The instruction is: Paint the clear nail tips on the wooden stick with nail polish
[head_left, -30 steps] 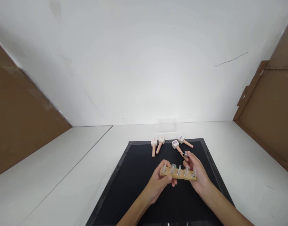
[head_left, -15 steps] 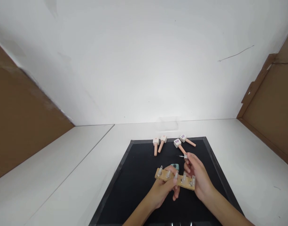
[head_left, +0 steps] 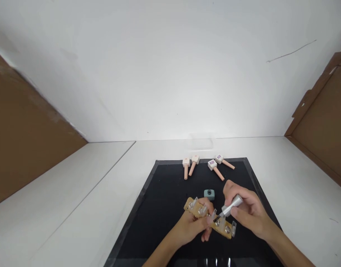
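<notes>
My left hand (head_left: 191,223) grips a tan nail tip stand (head_left: 197,211), a strip bearing several clear nail tips (head_left: 203,210) on round metal mounts. The strip slopes down to the right. Between the thumb and fingers of my right hand (head_left: 249,209) is a nail polish brush (head_left: 233,206) with a silver cap handle, pointing down and left. Its dark bristles lie at a clear tip near the strip's middle; whether they touch it I cannot tell. Just beyond my left hand stands a teal nail polish bottle (head_left: 209,194) with its dark neck uncapped.
Several white bottles with peach handles lie at the back of the black mat (head_left: 159,207): a left pair (head_left: 186,163) and a right pair (head_left: 212,164). A clear plastic piece (head_left: 201,143) is by the white wall. Brown cardboard (head_left: 320,118) flanks the right side.
My right hand has brought the brush down to the strip, turning its handle up and right. The strip now tilts more steeply, and the teal bottle shows more fully behind my left hand.
</notes>
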